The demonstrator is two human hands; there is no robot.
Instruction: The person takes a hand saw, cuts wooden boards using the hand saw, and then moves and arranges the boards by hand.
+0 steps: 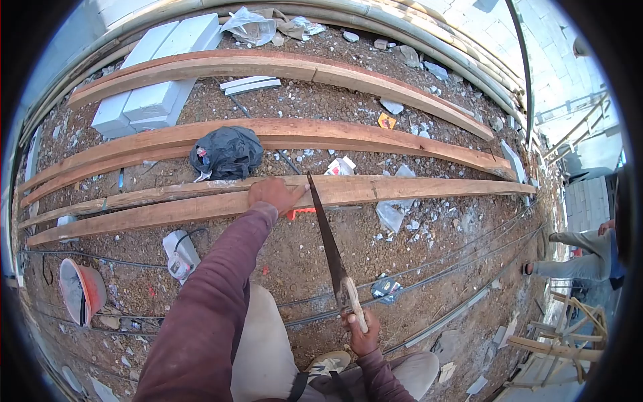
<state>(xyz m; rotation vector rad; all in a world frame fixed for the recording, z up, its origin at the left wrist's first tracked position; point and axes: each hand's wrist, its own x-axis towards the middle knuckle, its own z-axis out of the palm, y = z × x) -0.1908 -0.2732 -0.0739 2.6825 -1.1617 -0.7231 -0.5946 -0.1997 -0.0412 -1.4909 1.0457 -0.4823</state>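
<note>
My right hand (363,333) is closed around the pale wooden handle of a handsaw (328,244). The dark blade points up and away, its tip at the near wooden beam (429,189). My left hand (278,194) grips that beam just left of the blade, thumb toward the saw. The fingers' far ends are partly hidden behind the hand. Right behind the beam's left half runs a rougher pole (144,196). A red-orange object (300,212) lies on the ground beneath the beam, near my left hand.
Beyond lie more beams (375,142), a black plastic bag (228,153) and white blocks (161,100). Nearer are a bucket (94,289), a white tool-like object (181,256) and long thin rods (429,278). Another person's legs (579,258) show at right, above a wooden frame (569,335).
</note>
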